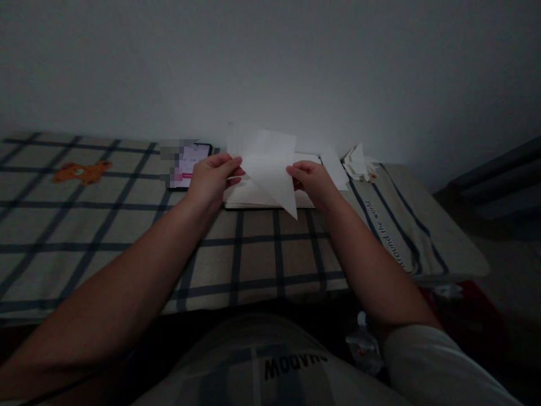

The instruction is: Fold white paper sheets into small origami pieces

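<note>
Both my hands hold up one white sheet of paper (268, 166), folded into a triangle whose point hangs down. My left hand (213, 179) pinches its left edge and my right hand (311, 180) pinches its right edge. The paper is raised a little above an open book or pad (249, 198) that lies on the checked tablecloth (127, 225).
A phone (192, 163) with a lit screen lies left of the book. A pile of folded white papers (358, 162) sits at the back right, near a loose sheet (336, 168). An orange bear print (82, 171) marks the cloth. A wall stands right behind the table.
</note>
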